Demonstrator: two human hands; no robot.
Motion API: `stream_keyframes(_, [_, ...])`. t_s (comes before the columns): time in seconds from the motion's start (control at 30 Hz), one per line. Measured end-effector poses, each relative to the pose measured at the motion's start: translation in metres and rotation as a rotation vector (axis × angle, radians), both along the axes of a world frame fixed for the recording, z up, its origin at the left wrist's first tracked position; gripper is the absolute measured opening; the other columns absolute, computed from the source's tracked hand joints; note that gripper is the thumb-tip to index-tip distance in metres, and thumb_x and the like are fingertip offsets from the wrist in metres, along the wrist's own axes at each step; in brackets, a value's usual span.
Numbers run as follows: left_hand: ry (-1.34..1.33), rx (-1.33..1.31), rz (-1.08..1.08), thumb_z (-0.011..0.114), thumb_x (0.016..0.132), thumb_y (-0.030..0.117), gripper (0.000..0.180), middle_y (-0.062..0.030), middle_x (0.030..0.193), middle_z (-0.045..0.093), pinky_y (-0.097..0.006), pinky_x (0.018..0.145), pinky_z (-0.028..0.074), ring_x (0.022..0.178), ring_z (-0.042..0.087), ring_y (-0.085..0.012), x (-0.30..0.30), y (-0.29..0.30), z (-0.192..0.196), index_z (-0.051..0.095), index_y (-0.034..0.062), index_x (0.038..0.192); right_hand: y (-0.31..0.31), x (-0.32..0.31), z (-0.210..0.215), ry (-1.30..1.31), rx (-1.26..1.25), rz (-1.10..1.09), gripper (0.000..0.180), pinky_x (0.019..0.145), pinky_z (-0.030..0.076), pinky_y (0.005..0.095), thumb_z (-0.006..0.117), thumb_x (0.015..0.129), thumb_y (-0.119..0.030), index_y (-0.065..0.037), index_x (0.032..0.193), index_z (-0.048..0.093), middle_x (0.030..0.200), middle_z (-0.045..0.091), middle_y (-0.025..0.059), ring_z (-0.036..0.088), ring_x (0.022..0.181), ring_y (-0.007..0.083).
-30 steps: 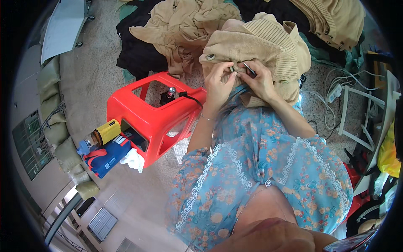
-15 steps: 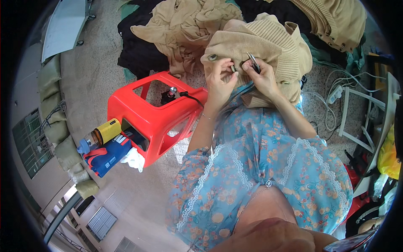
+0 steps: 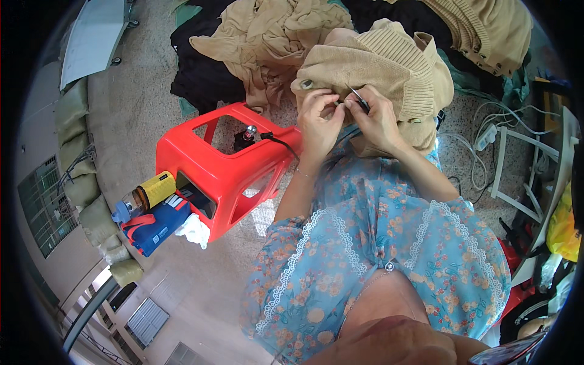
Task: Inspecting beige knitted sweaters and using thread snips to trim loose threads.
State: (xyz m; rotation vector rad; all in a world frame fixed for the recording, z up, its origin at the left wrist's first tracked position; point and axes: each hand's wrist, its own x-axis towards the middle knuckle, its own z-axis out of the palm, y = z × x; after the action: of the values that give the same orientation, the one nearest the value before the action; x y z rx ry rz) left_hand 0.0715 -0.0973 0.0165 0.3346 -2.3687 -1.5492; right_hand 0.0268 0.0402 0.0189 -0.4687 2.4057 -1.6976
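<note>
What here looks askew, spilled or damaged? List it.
The red plastic stool lies tipped on its side. Tan garments sit crumpled in heaps on the floor. Both hands work a tan knit sweater; no damage shows.

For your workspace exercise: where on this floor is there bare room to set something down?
Bare floor lies between the sandbags and the red stool. It is crowded beyond the hands, where the clothes pile lies.
</note>
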Motion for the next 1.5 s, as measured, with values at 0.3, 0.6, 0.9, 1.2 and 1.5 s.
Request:
stream_keyframes(0.3, [0.005,-0.289,0.032,0.068,0.075,-0.004,0.014,-0.0103,0.095,0.064,-0.029,0.074,0.053,0.083,0.066,-0.0206,0.007,-0.003,0.000,0.069,-0.0009,0.089,-0.009,-0.009,0.001,0.015,0.047,0.110,0.013,0.070,0.046,0.0445,0.060,0.085,-0.014,-0.002,0.087,0.062,0.087,0.059,0.0165,0.059,0.080,0.0391])
stream_keyframes(0.6, [0.204,-0.289,0.089,0.067,0.071,-0.007,0.011,-0.0101,0.084,0.060,-0.033,0.069,0.048,0.076,0.060,-0.0235,0.007,0.005,-0.024,0.066,-0.0023,0.081,-0.015,-0.011,-0.026,-0.176,-0.147,0.080,0.016,0.065,0.047,0.0356,0.063,0.084,-0.015,0.000,0.087,0.064,0.079,0.063,0.0142,0.062,0.071,0.0247])
stream_keyframes(0.9, [0.234,-0.525,0.056,0.060,0.077,0.001,0.012,-0.0110,0.092,0.055,-0.043,0.080,0.041,0.089,0.053,-0.0321,-0.007,0.004,-0.034,0.057,0.0032,0.088,-0.014,-0.011,-0.021,-0.414,-0.340,0.026,0.024,0.066,0.046,0.0267,0.061,0.090,-0.021,0.003,0.086,0.063,0.075,0.064,0.0064,0.054,0.073,0.0077])
stream_keyframes(1.2, [0.171,-0.323,0.089,0.060,0.080,0.006,0.010,-0.0112,0.091,0.052,-0.044,0.084,0.036,0.092,0.049,-0.0323,-0.009,0.006,-0.026,0.052,0.0042,0.087,0.009,0.015,0.004,-0.470,-0.048,0.082,0.051,0.070,0.047,0.0376,0.040,0.098,-0.039,0.003,0.083,0.064,0.070,0.062,0.0184,0.062,0.070,0.0276])
stream_keyframes(1.5, [0.214,-0.302,0.079,0.053,0.086,0.000,0.005,-0.0140,0.092,0.050,-0.037,0.079,0.042,0.085,0.051,-0.0287,-0.005,0.011,-0.022,0.049,-0.0007,0.089,0.003,0.010,0.011,-0.339,0.042,0.029,0.044,0.061,0.047,0.0415,0.050,0.093,-0.033,0.004,0.077,0.064,0.060,0.058,0.0216,0.059,0.056,0.0345])
